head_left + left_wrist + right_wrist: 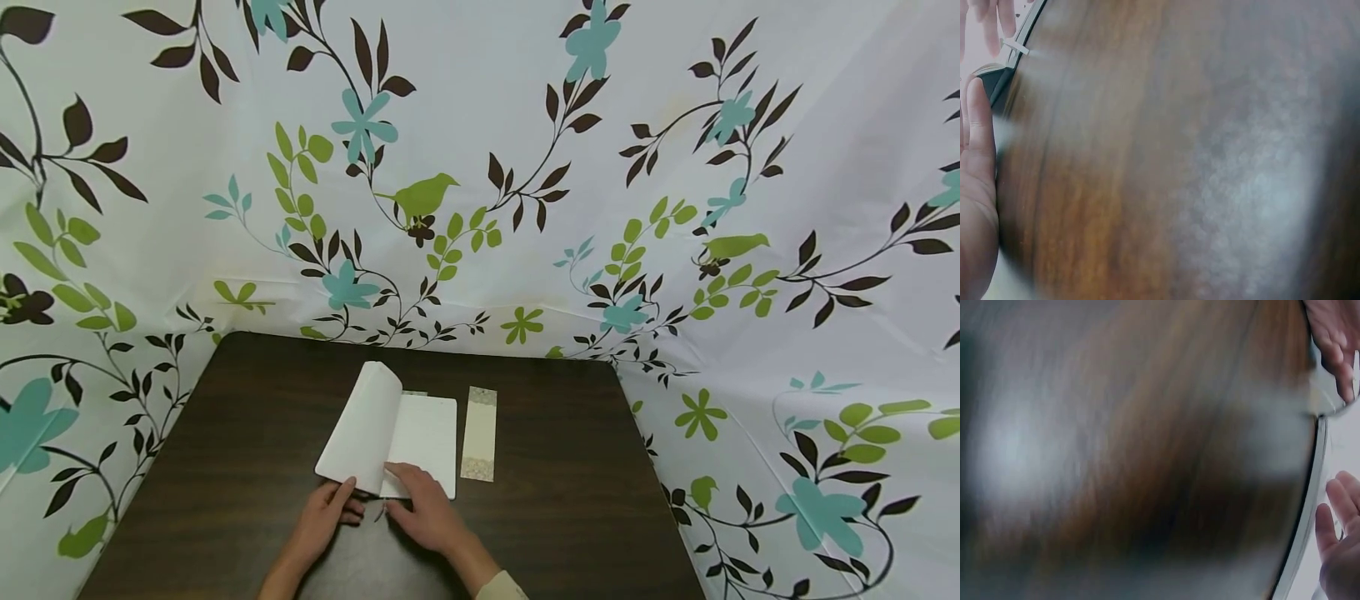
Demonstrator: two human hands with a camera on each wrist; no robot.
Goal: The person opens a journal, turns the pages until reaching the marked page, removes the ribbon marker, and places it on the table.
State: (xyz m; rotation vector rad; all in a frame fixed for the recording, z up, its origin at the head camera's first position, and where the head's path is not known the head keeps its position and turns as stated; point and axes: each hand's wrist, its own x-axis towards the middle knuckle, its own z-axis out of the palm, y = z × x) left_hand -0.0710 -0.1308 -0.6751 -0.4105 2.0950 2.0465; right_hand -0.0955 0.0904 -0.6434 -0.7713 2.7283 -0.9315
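Observation:
A notebook (424,433) with blank white pages lies open on the dark wooden table. Its left-hand pages (363,425) are raised and curve upward. At their lower edge my left hand (318,518) pinches the notebook, thumb on top and fingers beneath. My right hand (431,510) rests on the lower part of the right page beside the spine, fingers loosely extended. A thin ribbon (381,512) hangs out at the bottom of the spine, between the hands. The right wrist view shows the notebook's dark-edged page block (1310,487) next to my right hand (1341,550).
A pale strip (478,433) with patterned ends lies just right of the notebook. Behind the notebook's top edge a small greyish piece (415,392) sticks out. The table (570,500) ends at a white curtain (480,108) printed with leaves, flowers and birds.

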